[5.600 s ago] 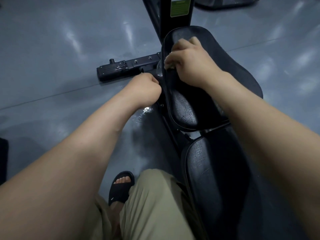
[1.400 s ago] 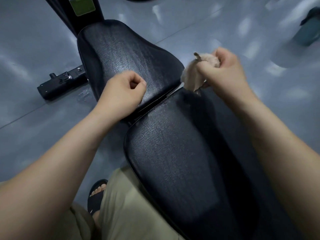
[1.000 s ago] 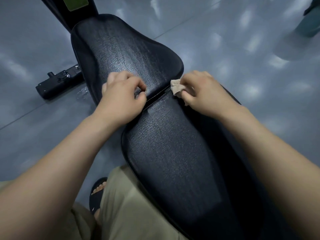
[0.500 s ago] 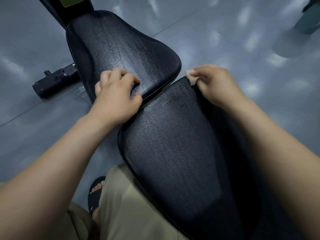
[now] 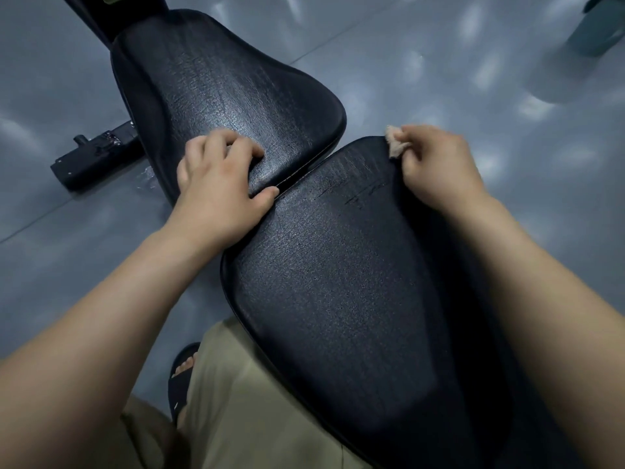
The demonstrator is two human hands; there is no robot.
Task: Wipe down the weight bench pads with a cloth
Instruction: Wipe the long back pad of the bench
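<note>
As the right hand [image 5: 439, 167] grips the cloth [image 5: 395, 141], it touches the pad [image 5: 338, 282] edge.

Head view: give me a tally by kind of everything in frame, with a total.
Bench pads: 2, far pad and near pad
Hands: 2, left hand resting on the far pad, right hand at the near pad's edge
Cloths: 1, cloth in the right hand's grip
Sandals: 1, sandal
Floor bars: 1, base bar
Total: 7
</note>
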